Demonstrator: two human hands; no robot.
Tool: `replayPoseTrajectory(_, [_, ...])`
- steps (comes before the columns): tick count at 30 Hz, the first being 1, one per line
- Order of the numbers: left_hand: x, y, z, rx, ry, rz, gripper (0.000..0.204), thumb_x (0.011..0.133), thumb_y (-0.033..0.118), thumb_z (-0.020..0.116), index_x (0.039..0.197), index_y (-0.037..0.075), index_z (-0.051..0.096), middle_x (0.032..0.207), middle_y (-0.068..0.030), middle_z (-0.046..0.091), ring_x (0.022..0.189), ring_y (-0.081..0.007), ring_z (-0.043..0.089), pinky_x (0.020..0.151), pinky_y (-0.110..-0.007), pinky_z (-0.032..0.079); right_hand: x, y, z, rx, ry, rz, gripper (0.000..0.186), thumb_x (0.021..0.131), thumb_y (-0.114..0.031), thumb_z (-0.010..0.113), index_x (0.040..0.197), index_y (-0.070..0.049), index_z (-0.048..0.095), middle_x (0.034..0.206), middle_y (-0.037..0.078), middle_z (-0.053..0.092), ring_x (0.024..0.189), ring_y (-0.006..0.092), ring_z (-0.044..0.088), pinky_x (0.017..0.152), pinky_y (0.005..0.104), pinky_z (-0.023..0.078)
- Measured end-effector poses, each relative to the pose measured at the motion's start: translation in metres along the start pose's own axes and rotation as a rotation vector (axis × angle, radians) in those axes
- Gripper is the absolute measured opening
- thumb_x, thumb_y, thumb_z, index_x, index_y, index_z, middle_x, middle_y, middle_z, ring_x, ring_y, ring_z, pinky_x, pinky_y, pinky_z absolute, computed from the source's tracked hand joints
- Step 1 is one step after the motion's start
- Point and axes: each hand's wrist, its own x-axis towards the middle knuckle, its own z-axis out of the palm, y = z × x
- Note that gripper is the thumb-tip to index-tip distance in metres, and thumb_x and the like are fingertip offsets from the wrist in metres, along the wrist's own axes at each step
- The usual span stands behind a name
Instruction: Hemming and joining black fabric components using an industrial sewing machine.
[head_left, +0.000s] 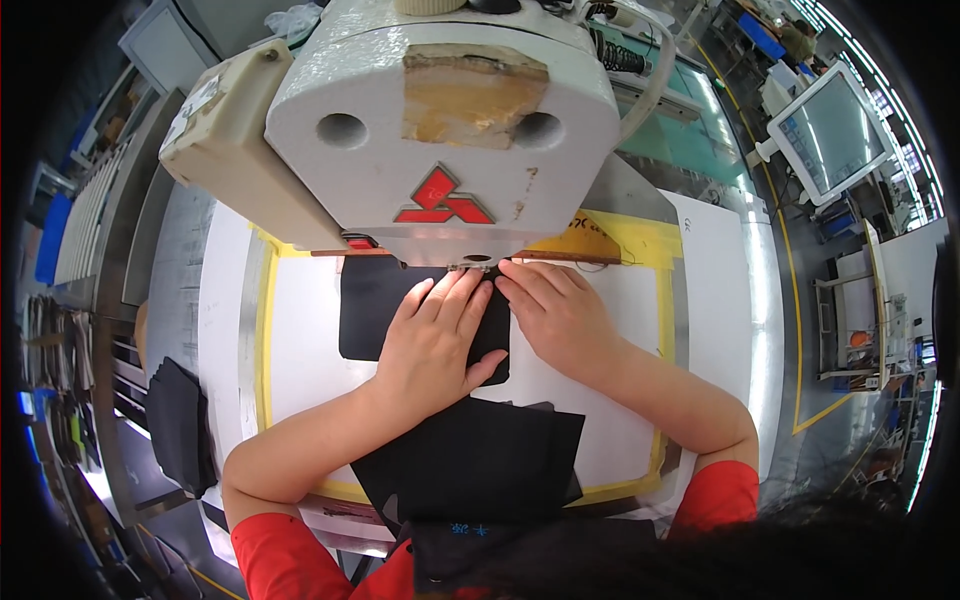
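A flat black panel (372, 318) lies under the white sewing machine head (430, 160). My left hand (435, 330) rests flat on this panel, fingers stretched toward the needle area and thumb out to the side. From the other side my right hand (555, 312) reaches in, its fingers extended and their tips at the panel's right edge, close to the left fingertips. The machine head partly hides the fingertips and the panel's far edge. Nearer to me, more black pieces (470, 455) overlap one another below my left wrist.
Yellow tape (265, 340) borders the white work surface (590, 430). A stack of black pieces (180, 425) sits at the left. A beige box (250, 150) is attached beside the machine head. A screen (830, 135) stands at the far right.
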Motion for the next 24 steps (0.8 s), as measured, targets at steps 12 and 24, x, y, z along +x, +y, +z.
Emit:
replayPoseTrajectory(12, [-0.0008, -0.0007, -0.0029, 0.031, 0.008, 0.003, 0.066, 0.079, 0.04, 0.069, 0.128, -0.002, 0.054, 0.135, -0.0156, 0.051, 0.125, -0.0275, 0.049, 0.106, -0.043, 0.036, -0.0014, 0.0002, 0.0005, 0.047, -0.004, 0.008, 0.035, 0.075, -0.005, 0.065, 0.11, -0.001, 0.065, 0.12, 0.007, 0.06, 0.114, 0.0225, 0.055, 0.095, 0.0357, 0.046])
replayPoseTrajectory(24, [-0.0014, 0.0017, -0.0091, 0.055, -0.016, -0.008, 0.068, 0.078, 0.039, 0.07, 0.131, 0.001, 0.051, 0.136, -0.0146, 0.05, 0.125, -0.0266, 0.048, 0.106, -0.042, 0.034, 0.0, -0.0016, -0.0004, 0.1, 0.055, 0.004, 0.035, 0.073, -0.003, 0.066, 0.108, -0.001, 0.064, 0.115, 0.007, 0.061, 0.109, 0.0235, 0.058, 0.094, 0.0364, 0.048])
